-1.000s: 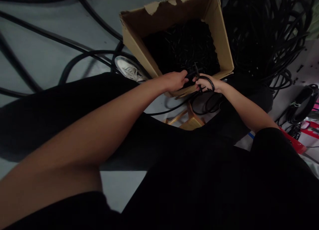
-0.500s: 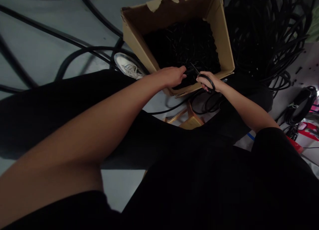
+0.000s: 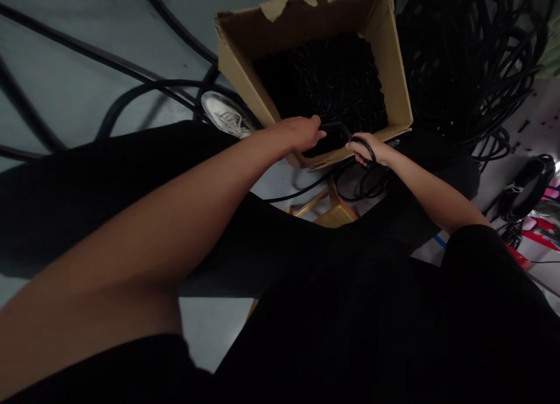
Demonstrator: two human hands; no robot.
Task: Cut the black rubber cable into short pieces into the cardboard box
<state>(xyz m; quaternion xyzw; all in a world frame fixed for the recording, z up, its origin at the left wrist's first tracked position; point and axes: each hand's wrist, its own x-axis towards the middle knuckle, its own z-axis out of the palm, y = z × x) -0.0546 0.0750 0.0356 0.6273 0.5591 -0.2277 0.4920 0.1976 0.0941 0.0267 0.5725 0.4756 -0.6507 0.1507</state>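
Note:
My left hand (image 3: 301,134) grips a black rubber cable (image 3: 333,136) just above the near rim of a cardboard box (image 3: 306,20). My right hand (image 3: 363,150) is shut on black-handled scissors (image 3: 363,146), close to that cable. The scissor blades are lost against the dark cable and cannot be made out. The box is full of short cut pieces of black cable (image 3: 321,80). Its far flaps are torn.
A large tangle of black cable (image 3: 464,59) lies right of the box, and long cables cross the grey floor (image 3: 79,94) at left. A white sneaker (image 3: 225,115), a wooden stool (image 3: 335,216) and a coiled cable (image 3: 525,188) are nearby.
The scissor blades, visible pointing up over the box earlier, no longer stand out. My hands have shifted slightly, and the cable now shows more plainly between them.

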